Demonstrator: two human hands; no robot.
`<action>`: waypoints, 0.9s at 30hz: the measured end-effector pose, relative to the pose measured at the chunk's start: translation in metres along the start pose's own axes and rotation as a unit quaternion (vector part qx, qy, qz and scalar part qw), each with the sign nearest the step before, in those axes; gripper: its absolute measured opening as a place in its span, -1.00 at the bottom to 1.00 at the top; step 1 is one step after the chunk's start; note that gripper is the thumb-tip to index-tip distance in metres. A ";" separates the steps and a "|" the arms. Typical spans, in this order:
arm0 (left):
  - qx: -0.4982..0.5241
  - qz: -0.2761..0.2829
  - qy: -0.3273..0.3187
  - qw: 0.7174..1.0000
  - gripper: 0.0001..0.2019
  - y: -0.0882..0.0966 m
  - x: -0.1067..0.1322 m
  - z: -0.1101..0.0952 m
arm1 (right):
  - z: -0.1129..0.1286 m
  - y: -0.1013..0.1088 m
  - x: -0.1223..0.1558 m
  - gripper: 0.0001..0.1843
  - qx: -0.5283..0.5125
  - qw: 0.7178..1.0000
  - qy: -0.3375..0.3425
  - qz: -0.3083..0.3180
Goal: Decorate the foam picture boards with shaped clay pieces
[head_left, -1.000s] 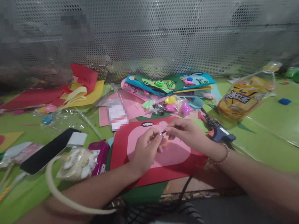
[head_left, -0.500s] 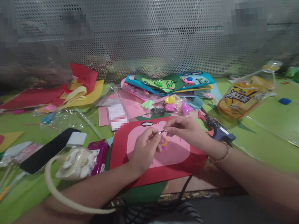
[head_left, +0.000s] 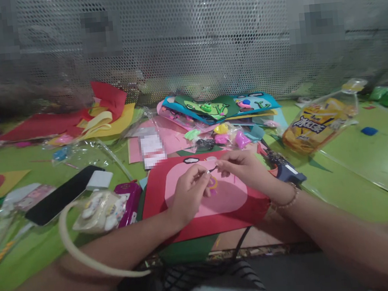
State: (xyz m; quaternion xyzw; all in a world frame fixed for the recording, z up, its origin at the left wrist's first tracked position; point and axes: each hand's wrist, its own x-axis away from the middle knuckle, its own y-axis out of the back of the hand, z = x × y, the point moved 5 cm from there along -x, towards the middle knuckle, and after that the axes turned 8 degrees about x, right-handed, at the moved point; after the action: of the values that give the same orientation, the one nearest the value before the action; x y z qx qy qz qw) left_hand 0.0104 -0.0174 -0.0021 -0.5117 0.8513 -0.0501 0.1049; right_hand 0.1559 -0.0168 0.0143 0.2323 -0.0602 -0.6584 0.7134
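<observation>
A red foam sheet [head_left: 158,198] with a large pink shape [head_left: 229,199] glued on it lies in front of me on the green table. Both hands hover over the pink shape. My left hand [head_left: 188,193] pinches a tiny thin piece between thumb and fingers. My right hand [head_left: 241,168] pinches the other end of the same small dark piece [head_left: 212,169]; it is too small to name. A small yellow and purple detail [head_left: 212,183] sits on the pink shape just under my fingertips.
A blue glue gun [head_left: 284,169] lies right of the red sheet. A yellow snack bag [head_left: 314,126], bagged clay pieces [head_left: 223,136], foam pictures [head_left: 211,107], a black phone [head_left: 62,195], a magenta case [head_left: 129,201] and a bagged toy [head_left: 99,210] surround it. Perforated metal screen [head_left: 205,40] behind.
My hands stayed pinched together over the pink shape; the right hand shifted slightly up and away, drawing the small piece a little farther from the left fingers.
</observation>
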 end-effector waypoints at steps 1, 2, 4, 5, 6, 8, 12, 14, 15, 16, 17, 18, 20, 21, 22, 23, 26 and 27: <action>0.002 -0.001 0.000 1.000 -0.85 0.000 0.000 0.000 | -0.001 0.000 -0.001 -0.74 -0.014 1.000 0.001 0.004; 0.005 -0.003 0.001 1.000 -0.85 0.000 0.000 0.000 | -0.001 0.000 -0.001 -0.78 -0.028 1.000 -0.001 0.008; 0.012 -0.009 0.004 1.000 -0.85 0.001 -0.001 0.001 | -0.003 0.000 -0.002 -0.81 -0.047 0.999 -0.009 0.020; 0.016 -0.013 0.006 1.000 -0.84 0.001 -0.002 0.002 | -0.004 0.000 -0.003 -0.81 -0.052 0.998 -0.013 0.025; 0.022 -0.016 0.010 1.000 -0.84 0.002 -0.003 0.003 | -0.005 0.000 -0.003 -0.79 -0.054 0.998 -0.016 0.029; 0.032 -0.025 0.016 0.999 -0.83 0.004 -0.005 0.006 | -0.006 0.002 -0.004 -0.74 -0.051 0.998 -0.017 0.027; 0.045 -0.039 0.020 0.998 -0.82 0.006 -0.007 0.010 | -0.010 0.008 -0.007 -0.62 -0.024 1.000 -0.017 -0.006; 0.050 -0.041 0.021 0.998 -0.81 0.006 -0.007 0.010 | -0.012 0.012 -0.009 -0.58 0.001 0.999 -0.024 -0.022; 0.052 -0.042 0.022 0.998 -0.81 0.006 -0.006 0.010 | -0.013 0.014 -0.010 -0.57 0.015 0.999 -0.025 -0.028; 0.054 -0.042 0.023 0.997 -0.80 0.006 -0.006 0.010 | -0.014 0.016 -0.011 -0.56 0.026 0.999 -0.025 -0.034; 0.056 -0.043 0.024 0.997 -0.79 0.006 -0.006 0.010 | -0.015 0.017 -0.012 -0.56 0.033 0.998 -0.025 -0.037; 0.059 -0.043 0.025 0.997 -0.78 0.006 -0.006 0.010 | -0.016 0.018 -0.012 -0.58 0.035 0.998 -0.024 -0.041; 0.064 -0.043 0.027 0.997 -0.75 0.005 -0.006 0.009 | -0.018 0.019 -0.014 -0.62 0.017 0.998 -0.025 -0.046; 0.065 -0.042 0.029 0.997 -0.74 0.005 -0.007 0.009 | -0.020 0.020 -0.014 -0.65 0.004 0.998 -0.028 -0.048; 0.066 -0.042 0.030 0.996 -0.73 0.005 -0.007 0.009 | -0.022 0.020 -0.015 -0.68 -0.009 0.998 -0.032 -0.051; 0.066 -0.042 0.030 0.996 -0.73 0.005 -0.007 0.009 | -0.024 0.021 -0.015 -0.71 -0.021 0.998 -0.037 -0.055; 0.061 -0.043 0.029 0.997 -0.74 0.005 -0.006 0.009 | -0.031 0.025 -0.018 -0.74 -0.054 0.995 -0.054 -0.067; 0.059 -0.043 0.028 0.997 -0.75 0.005 -0.005 0.009 | -0.034 0.027 -0.019 -0.74 -0.064 0.994 -0.058 -0.070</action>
State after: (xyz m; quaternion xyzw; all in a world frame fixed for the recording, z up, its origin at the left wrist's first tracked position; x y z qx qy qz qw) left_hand 0.0110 -0.0103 -0.0113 -0.5395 0.8265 -0.1189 0.1084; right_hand 0.1914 0.0105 -0.0008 0.1512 -0.0431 -0.7216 0.6742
